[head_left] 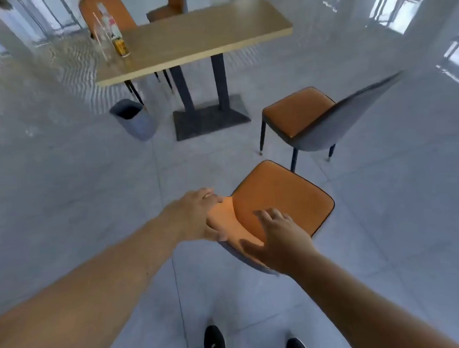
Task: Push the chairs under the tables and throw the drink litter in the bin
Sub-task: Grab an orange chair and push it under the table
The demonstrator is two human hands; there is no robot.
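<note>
An orange-seated chair (pixel 282 197) stands right in front of me, away from the wooden table (pixel 197 39). My left hand (pixel 201 215) grips the left side of its backrest top. Over the right side of the backrest hovers my right hand (pixel 277 240), fingers spread, and contact is unclear. A second orange chair (pixel 299 114) with a grey back stands to the right of the table, pulled out. On the table's left end stand a clear plastic bottle (pixel 109 23), a can (pixel 120 47) and a clear cup with a straw (pixel 101 39). A grey bin (pixel 135 120) sits on the floor by the table's left end.
Two more orange chairs (pixel 103 12) stand on the table's far side. The table's dark pedestal base (pixel 209 119) rests on the grey tiled floor. My black shoes (pixel 214 345) show at the bottom edge. Bright windows line the far walls.
</note>
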